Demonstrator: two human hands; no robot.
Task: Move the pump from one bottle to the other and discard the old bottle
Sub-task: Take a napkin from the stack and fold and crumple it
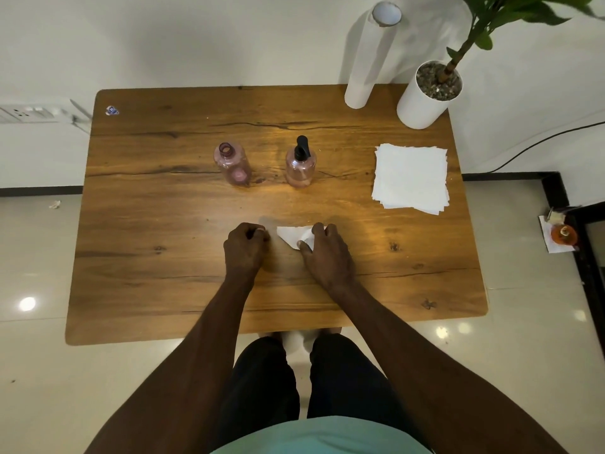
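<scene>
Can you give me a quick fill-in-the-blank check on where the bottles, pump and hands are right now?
1. The black pump sits on the bottle to the ____ of the open bottle.
2. The right hand holds a piece of ____.
3. The stack of napkins lies in front of the white ____.

Missing words: right; paper; plant pot

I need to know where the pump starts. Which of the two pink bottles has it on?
The right-hand pink bottle, nearer the paper stack, carries the black pump; the left bottle has an open neck.

Two pink bottles stand on the bench: the open bottle and the pump bottle. The right hand grips a tissue; the left hand is fisted.
</scene>
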